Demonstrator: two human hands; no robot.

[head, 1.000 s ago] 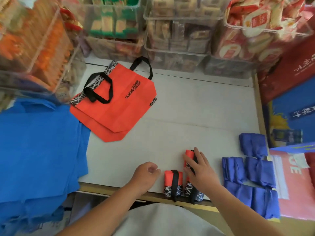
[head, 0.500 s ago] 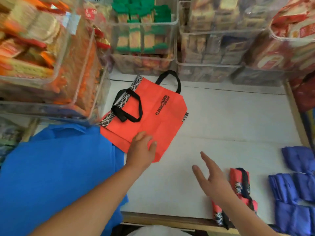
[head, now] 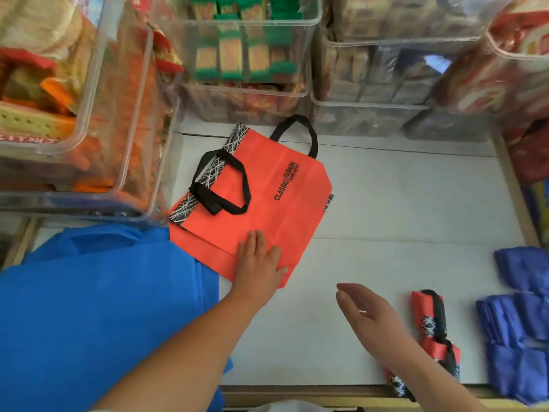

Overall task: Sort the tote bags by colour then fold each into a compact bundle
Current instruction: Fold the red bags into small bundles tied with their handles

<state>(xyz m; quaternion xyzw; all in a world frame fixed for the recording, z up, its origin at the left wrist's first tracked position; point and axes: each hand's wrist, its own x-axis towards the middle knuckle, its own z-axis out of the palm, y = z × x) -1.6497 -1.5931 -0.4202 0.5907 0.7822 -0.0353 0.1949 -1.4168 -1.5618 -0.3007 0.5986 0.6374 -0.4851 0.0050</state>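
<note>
Head view, the only one given. Shows an orange tote bag (head: 267, 203) spread flat toward the far left of the worktop (head: 401, 203), seemingly with a second orange one beneath, since spare edges peep out on the near side. Lies slantwise, with the patterned band and black handles (head: 219, 185) at the left end and the bottom edge at the right, so runs lengthwise from left to right.

Finds the left grip (head: 258, 263) laid flat on the bag's near right corner, fingers straight and together, pressing down rather than clasping anything. Finds the right grip (head: 368, 313) loose and empty, fingers extended, hanging over bare worktop. Sits apart from the bag, to its near right, with fingertips aimed toward it. Puts the bottom edge nearest that right grip, and the handle end across the bag on the left arm's side.

Places folded orange bundles (head: 430, 331) just beside the right forearm, folded blue bundles (head: 528, 316) further right, unfolded blue tote bags (head: 104, 307) heaped at the left against the orange one, and clear bins (head: 246, 55) of snack packs along the back.

Looks like the start of folding the next orange bag. Probably calls for the left grip to pin while the right takes the bottom edge.
</note>
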